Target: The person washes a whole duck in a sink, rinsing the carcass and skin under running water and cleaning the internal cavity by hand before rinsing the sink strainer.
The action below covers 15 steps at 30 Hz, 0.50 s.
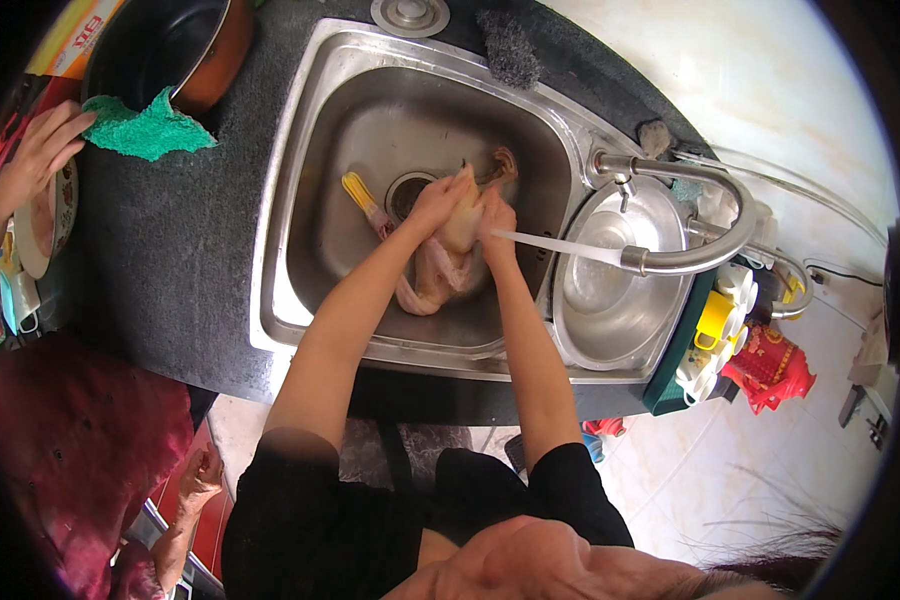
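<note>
A whole raw chicken lies in the steel sink, with a yellow foot sticking out to the left by the drain. My left hand grips its upper part from the left. From the other side my right hand is closed on it too, though its fingertips are partly hidden. Water runs from the curved faucet leftward across my right wrist and hand. At the far end of the bird, a brownish piece lies on the sink floor; I cannot tell which part it is.
A metal basin sits right of the main bowl, beside a rack with white and yellow cups. A dark scrubber rests behind the sink. On the left, another person's hand holds a green cloth near a pot.
</note>
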Each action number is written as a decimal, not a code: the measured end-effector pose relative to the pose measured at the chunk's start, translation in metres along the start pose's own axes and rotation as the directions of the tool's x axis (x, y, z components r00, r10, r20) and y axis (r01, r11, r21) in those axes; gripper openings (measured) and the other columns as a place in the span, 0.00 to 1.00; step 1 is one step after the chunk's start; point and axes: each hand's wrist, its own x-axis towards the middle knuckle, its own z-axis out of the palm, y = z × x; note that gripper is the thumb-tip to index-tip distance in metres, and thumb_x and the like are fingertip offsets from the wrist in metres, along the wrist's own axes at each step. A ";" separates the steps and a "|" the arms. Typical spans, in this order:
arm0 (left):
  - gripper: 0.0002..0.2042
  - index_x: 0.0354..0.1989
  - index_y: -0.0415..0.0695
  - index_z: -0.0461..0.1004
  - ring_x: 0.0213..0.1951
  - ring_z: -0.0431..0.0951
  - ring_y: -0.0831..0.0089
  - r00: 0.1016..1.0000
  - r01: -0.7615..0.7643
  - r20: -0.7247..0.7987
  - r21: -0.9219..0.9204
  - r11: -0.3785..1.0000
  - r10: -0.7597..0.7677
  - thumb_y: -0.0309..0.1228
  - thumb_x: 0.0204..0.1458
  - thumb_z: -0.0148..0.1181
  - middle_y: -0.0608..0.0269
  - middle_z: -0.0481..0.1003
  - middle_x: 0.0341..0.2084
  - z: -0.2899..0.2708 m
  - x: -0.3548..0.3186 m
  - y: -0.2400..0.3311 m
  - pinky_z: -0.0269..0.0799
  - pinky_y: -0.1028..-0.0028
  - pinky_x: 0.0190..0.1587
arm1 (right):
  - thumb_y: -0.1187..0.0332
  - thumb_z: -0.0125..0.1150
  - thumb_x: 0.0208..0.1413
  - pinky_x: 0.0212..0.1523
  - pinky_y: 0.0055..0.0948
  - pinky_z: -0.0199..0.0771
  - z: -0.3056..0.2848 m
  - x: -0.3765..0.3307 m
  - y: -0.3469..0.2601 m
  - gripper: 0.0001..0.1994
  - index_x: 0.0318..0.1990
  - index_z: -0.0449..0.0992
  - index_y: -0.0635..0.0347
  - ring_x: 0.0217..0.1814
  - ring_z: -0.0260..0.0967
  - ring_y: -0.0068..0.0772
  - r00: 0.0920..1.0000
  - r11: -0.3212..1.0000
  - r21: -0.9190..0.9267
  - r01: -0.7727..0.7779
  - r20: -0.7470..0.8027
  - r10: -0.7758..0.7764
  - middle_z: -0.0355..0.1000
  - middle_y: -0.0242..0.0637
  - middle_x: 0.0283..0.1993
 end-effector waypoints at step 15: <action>0.16 0.44 0.44 0.62 0.37 0.64 0.79 0.991 0.131 0.007 -0.319 0.939 -0.135 0.41 0.54 0.41 0.67 0.66 0.35 -0.028 -0.023 -0.006 0.61 0.80 0.41 | 0.75 0.57 0.41 0.32 0.28 0.64 -0.015 -0.026 -0.039 0.12 0.37 0.71 0.55 0.28 0.60 0.34 0.914 0.913 0.049 0.404 0.006 -0.405 0.63 0.36 0.32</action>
